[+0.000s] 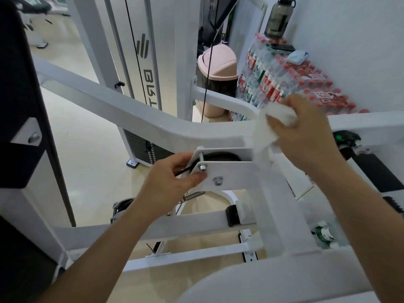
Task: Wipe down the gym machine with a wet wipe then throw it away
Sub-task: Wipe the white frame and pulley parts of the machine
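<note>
White wipe (268,125) in curled right hand (306,132)

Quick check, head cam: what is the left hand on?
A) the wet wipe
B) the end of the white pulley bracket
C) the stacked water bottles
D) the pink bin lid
B: the left hand grips the end of the pulley bracket beside its bolt, while the right hand holds the wet wipe against the frame bar.

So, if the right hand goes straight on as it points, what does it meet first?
Probably the frame bar, where the right hand holds its wipe; then the bottle packs. Depth unclear.
</note>
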Action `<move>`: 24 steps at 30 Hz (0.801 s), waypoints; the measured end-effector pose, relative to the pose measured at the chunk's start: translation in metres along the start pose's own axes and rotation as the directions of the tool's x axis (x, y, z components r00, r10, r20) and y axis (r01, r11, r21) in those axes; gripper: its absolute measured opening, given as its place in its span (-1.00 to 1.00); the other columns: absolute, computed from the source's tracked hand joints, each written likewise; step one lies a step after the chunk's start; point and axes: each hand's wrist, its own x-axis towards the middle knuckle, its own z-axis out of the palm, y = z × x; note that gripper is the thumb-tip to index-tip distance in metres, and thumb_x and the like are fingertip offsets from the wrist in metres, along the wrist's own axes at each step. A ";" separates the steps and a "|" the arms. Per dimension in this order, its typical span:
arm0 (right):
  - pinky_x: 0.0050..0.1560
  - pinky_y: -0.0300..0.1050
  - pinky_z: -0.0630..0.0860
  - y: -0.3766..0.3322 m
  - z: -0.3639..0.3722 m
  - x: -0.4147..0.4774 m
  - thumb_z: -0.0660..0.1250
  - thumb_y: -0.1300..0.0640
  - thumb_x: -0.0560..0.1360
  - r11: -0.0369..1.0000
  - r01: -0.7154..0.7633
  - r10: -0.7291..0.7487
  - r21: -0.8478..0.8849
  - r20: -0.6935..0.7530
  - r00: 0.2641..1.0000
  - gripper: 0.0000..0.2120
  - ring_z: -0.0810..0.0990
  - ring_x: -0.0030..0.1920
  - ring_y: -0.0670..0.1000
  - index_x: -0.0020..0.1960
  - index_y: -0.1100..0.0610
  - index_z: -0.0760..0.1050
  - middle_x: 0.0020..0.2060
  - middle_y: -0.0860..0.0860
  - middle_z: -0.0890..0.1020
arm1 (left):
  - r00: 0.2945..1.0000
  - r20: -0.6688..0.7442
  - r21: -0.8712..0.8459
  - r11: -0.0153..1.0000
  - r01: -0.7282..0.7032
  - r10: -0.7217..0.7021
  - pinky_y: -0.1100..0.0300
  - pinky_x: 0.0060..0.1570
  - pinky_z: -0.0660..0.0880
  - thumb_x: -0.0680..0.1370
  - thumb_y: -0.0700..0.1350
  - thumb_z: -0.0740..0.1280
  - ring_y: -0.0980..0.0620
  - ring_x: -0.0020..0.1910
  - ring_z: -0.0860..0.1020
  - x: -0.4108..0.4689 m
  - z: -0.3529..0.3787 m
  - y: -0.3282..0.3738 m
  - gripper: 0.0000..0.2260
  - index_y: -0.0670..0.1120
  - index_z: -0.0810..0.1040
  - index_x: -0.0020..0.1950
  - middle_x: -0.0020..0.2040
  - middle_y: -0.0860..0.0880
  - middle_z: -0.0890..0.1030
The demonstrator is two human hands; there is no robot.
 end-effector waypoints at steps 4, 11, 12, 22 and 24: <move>-0.31 -0.15 0.32 -0.011 0.018 -0.009 0.20 0.31 0.44 0.923 0.276 -0.271 -0.268 0.057 0.961 -0.68 0.48 -0.29 0.08 0.17 0.16 0.52 -0.24 0.07 0.59 | 1.000 0.010 -0.006 1.000 -0.021 0.021 0.05 0.21 0.52 0.47 -0.09 0.46 0.28 0.09 0.58 -0.003 0.000 0.000 -0.69 0.24 0.57 0.14 0.02 0.28 0.65; 0.12 -0.11 0.37 0.017 0.013 -0.029 0.10 0.05 0.64 0.859 0.389 -0.177 -0.333 0.519 0.836 -0.62 0.49 0.25 0.05 0.41 0.07 0.41 0.30 -0.02 0.52 | 0.997 0.051 0.021 0.998 -0.058 0.057 0.04 0.18 0.53 0.44 0.21 0.36 0.29 0.12 0.55 -0.004 0.001 0.000 -0.73 0.29 0.51 0.14 0.04 0.32 0.62; 0.12 -0.10 0.38 0.024 0.003 -0.027 0.09 0.04 0.64 0.839 0.390 -0.160 -0.380 0.514 0.843 -0.62 0.49 0.25 0.07 0.40 0.08 0.42 0.29 -0.01 0.53 | 0.997 0.054 0.034 0.998 -0.061 0.059 0.03 0.17 0.53 0.44 0.26 0.36 0.28 0.11 0.56 -0.004 0.000 0.000 -0.71 0.28 0.52 0.14 0.04 0.31 0.62; 0.55 -0.12 -0.10 0.020 0.024 -0.047 -0.11 0.05 0.66 0.840 0.383 -0.112 -0.384 0.569 0.815 -0.47 -0.05 0.56 -0.07 0.59 0.05 -0.19 0.58 -0.02 -0.03 | 0.998 0.039 0.288 0.956 -0.056 0.047 0.22 -0.07 0.52 0.49 0.14 0.38 0.20 -0.04 0.56 0.004 0.003 0.008 -0.75 0.15 0.48 0.13 -0.04 0.17 0.62; 0.48 -0.17 0.07 0.033 0.003 -0.054 0.00 0.13 0.67 0.896 0.193 0.072 -0.400 0.559 0.826 -0.42 0.10 0.53 -0.07 0.58 -0.02 -0.22 0.58 -0.05 0.02 | 0.997 0.048 0.374 0.925 -0.067 0.053 0.20 -0.11 0.48 0.49 0.12 0.39 0.12 -0.04 0.55 0.005 0.003 0.010 -0.74 0.11 0.45 0.12 -0.04 0.13 0.61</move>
